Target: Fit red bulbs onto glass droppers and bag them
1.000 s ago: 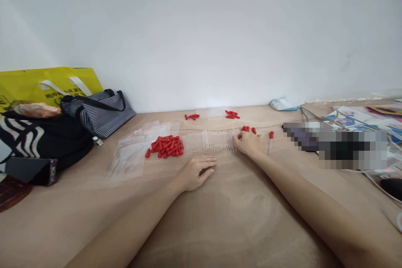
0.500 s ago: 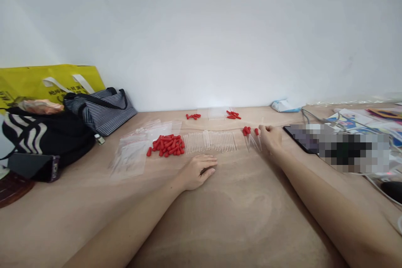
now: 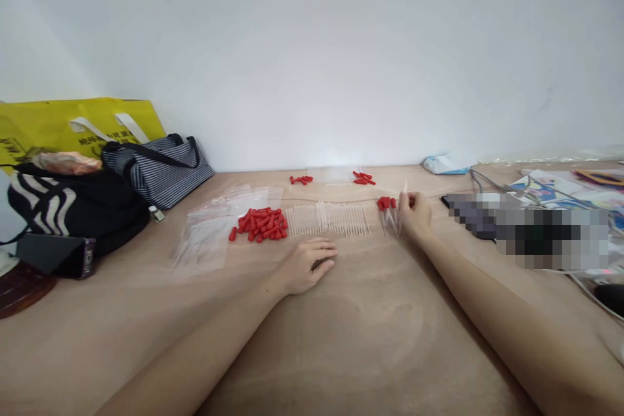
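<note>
My left hand (image 3: pixel 309 266) lies flat on the table with its fingers stretched out, holding nothing. Just beyond it is a row of clear glass dropper tubes (image 3: pixel 329 219), and a heap of red rubber bulbs (image 3: pixel 260 224) is to its left. My right hand (image 3: pixel 416 216) is closed, its fingers pinched together. A thin, pale dropper tube (image 3: pixel 405 187) pokes up from them; its lower part is hidden by the hand. Against this hand's left side lie several droppers with red bulbs (image 3: pixel 387 202), their clear tips towards me.
Zip bags (image 3: pixel 202 237) lie left of the heap. Farther back are small groups of red bulbs (image 3: pixel 364 178) and a clear bag (image 3: pixel 338 175). Bags (image 3: pixel 73 211) and a phone (image 3: pixel 56 255) stand at left; a dark phone (image 3: pixel 470 216), cables and papers (image 3: pixel 536 188) are at right.
My right hand has shifted slightly left, and the rightmost red-bulbed dropper now lies closer to the others. The left hand stays where it was.
</note>
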A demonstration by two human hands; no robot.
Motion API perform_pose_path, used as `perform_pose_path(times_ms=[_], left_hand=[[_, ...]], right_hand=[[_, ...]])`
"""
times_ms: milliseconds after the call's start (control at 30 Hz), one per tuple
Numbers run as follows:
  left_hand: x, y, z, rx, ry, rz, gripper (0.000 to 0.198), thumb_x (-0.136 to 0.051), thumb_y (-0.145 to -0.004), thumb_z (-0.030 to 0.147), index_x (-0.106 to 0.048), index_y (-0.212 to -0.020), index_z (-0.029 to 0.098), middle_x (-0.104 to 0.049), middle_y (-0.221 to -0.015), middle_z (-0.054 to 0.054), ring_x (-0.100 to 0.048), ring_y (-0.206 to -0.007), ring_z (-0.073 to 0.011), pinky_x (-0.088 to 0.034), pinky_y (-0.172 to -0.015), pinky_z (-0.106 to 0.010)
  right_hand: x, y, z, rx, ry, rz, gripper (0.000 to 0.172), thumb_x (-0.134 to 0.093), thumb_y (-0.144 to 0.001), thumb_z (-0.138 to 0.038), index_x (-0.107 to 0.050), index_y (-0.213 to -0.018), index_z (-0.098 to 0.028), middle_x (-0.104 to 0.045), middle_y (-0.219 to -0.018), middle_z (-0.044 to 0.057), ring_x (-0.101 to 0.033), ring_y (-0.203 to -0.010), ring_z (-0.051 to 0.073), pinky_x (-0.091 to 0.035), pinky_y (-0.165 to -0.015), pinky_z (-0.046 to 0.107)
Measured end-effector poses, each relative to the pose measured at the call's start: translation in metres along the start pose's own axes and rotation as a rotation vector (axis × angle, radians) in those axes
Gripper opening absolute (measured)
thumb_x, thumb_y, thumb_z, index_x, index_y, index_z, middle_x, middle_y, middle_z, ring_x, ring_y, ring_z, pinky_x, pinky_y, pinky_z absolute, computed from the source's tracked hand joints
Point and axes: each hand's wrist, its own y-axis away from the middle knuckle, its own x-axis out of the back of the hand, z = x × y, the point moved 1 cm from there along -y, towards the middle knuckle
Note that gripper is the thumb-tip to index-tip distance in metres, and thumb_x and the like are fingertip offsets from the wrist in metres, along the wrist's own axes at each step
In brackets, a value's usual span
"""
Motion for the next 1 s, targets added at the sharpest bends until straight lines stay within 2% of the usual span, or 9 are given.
perform_pose_path(times_ms=[67, 167, 233, 300, 433, 600, 833, 1000], left_hand=[[0.004, 0.001, -0.003, 0.079, -0.126, 0.123, 0.019, -0.048, -0.08, 0.024, -0.065, -0.09, 0.021, -0.064, -0.096, -0.004, -0.054, -0.094, -0.0188, -0.041, -0.084, -0.035], [0.017, 0.003, -0.013, 0.287, -0.366, 0.348, 0.015, -0.051, -0.077, 0.025, -0.065, -0.077, 0.02, -0.062, -0.083, -0.004, -0.053, -0.083, -0.0213, -0.039, -0.077, -0.038], [0.028, 0.006, -0.023, 0.401, -0.479, 0.427, 0.013, -0.053, -0.075, 0.027, -0.063, -0.076, 0.019, -0.061, -0.082, -0.005, -0.052, -0.083, -0.0228, -0.038, -0.074, -0.037], [0.039, 0.011, -0.032, 0.474, -0.537, 0.445, 0.012, -0.055, -0.074, 0.027, -0.062, -0.076, 0.018, -0.061, -0.083, -0.005, -0.051, -0.083, -0.0233, -0.038, -0.073, -0.036], [0.053, 0.028, -0.045, 0.509, -0.589, 0.391, 0.014, -0.049, -0.078, 0.027, -0.06, -0.078, 0.019, -0.059, -0.082, -0.004, -0.051, -0.082, -0.0222, -0.037, -0.073, -0.034], [0.055, 0.043, -0.051, 0.489, -0.61, 0.313, 0.012, -0.049, -0.077, 0.026, -0.058, -0.083, 0.019, -0.058, -0.083, -0.005, -0.052, -0.082, -0.0219, -0.037, -0.072, -0.032], [0.052, 0.043, -0.057, 0.488, -0.635, 0.265, 0.009, -0.048, -0.078, 0.021, -0.055, -0.081, 0.018, -0.062, -0.084, -0.005, -0.055, -0.08, -0.0226, -0.037, -0.069, -0.033], [0.05, 0.042, -0.053, 0.462, -0.633, 0.298, 0.013, -0.044, -0.08, 0.019, -0.054, -0.088, 0.017, -0.062, -0.086, -0.007, -0.056, -0.081, -0.0238, -0.039, -0.071, -0.034]], right_hand=[[-0.007, 0.018, -0.014, 0.182, 0.052, -0.094, 0.022, -0.042, -0.079, -0.038, -0.049, -0.076, -0.017, -0.055, -0.068, 0.003, -0.049, -0.061, 0.015, -0.038, -0.058, 0.028], [-0.013, 0.052, -0.035, 0.554, 0.097, -0.353, 0.016, -0.042, -0.082, -0.029, -0.053, -0.08, -0.017, -0.057, -0.073, 0.006, -0.049, -0.068, 0.017, -0.039, -0.065, 0.031], [-0.011, 0.07, -0.044, 0.738, 0.165, -0.491, 0.017, -0.04, -0.084, -0.023, -0.055, -0.09, -0.017, -0.058, -0.075, 0.006, -0.049, -0.073, 0.019, -0.037, -0.067, 0.033], [-0.007, 0.082, -0.048, 0.819, 0.216, -0.54, 0.022, -0.038, -0.085, -0.02, -0.055, -0.098, -0.017, -0.058, -0.076, 0.007, -0.048, -0.072, 0.019, -0.036, -0.065, 0.033], [-0.002, 0.085, -0.048, 0.818, 0.224, -0.53, 0.023, -0.037, -0.085, -0.017, -0.056, -0.097, -0.017, -0.057, -0.076, 0.007, -0.047, -0.07, 0.018, -0.035, -0.063, 0.032], [-0.006, 0.082, -0.047, 0.769, 0.187, -0.587, 0.018, -0.038, -0.084, -0.013, -0.054, -0.09, -0.017, -0.057, -0.08, 0.006, -0.05, -0.075, 0.018, -0.036, -0.065, 0.031], [-0.007, 0.081, -0.049, 0.726, 0.145, -0.61, 0.016, -0.037, -0.083, -0.012, -0.051, -0.09, -0.018, -0.055, -0.081, 0.006, -0.052, -0.076, 0.017, -0.039, -0.067, 0.03], [-0.009, 0.08, -0.047, 0.727, 0.139, -0.595, 0.016, -0.037, -0.083, -0.013, -0.051, -0.089, -0.018, -0.054, -0.08, 0.006, -0.051, -0.075, 0.017, -0.041, -0.066, 0.03]])
